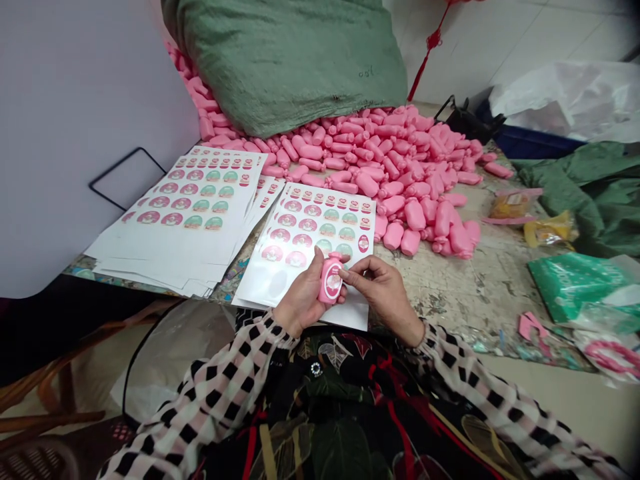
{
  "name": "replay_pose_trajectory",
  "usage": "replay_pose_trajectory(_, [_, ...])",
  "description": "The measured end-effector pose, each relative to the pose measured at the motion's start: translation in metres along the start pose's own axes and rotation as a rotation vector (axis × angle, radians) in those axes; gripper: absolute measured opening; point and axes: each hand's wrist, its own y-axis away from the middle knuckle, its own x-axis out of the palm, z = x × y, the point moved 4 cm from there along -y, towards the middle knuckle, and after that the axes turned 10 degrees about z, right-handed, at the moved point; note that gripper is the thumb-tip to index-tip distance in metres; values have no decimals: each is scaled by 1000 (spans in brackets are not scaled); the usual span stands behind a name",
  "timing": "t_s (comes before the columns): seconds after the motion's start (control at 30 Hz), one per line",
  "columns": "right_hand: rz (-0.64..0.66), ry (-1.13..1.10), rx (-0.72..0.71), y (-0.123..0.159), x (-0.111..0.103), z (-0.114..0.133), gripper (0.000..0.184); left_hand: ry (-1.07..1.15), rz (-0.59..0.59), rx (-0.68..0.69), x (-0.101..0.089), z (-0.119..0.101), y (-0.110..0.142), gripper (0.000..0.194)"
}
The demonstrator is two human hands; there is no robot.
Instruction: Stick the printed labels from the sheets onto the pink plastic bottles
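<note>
Left hand (303, 297) and right hand (380, 292) hold one pink plastic bottle (331, 280). One green woven sack (280, 60), two piles of label sheets (185, 207) and dozens of loose pink bottles (400, 177) lie ahead.

Your chipped, paint-worn bench (450, 300) carries a heap of pink plastic bottles (395, 173) at upper centre and stacked white label sheets (175, 220) at left.

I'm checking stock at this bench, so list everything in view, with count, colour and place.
plastic bottles: dozens, pink, heaped behind the sheets
held bottle: one, pink, labelled, between the hands
label sheets: several, white with pink and green labels, under and left of the hands
woven sack: one, green, behind the heap
bin: one, blue, far right
left hand: one, gripping the held bottle
right hand: one, fingers at the held bottle
</note>
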Motion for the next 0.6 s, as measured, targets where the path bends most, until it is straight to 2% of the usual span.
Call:
replay_pose_trajectory(0.4, [-14, 51, 18, 0, 2, 1, 22, -15, -44, -18, 1, 1, 0, 60])
replay_pose_trajectory(0.53, [-17, 68, 17, -1, 2, 0, 23, -20, -2, -2, 1, 0, 1, 61])
replay_pose_trajectory(0.6, [-18, 73, 22, 0, 2, -1, 23, -58, 38, 8, 3, -2, 4, 51])
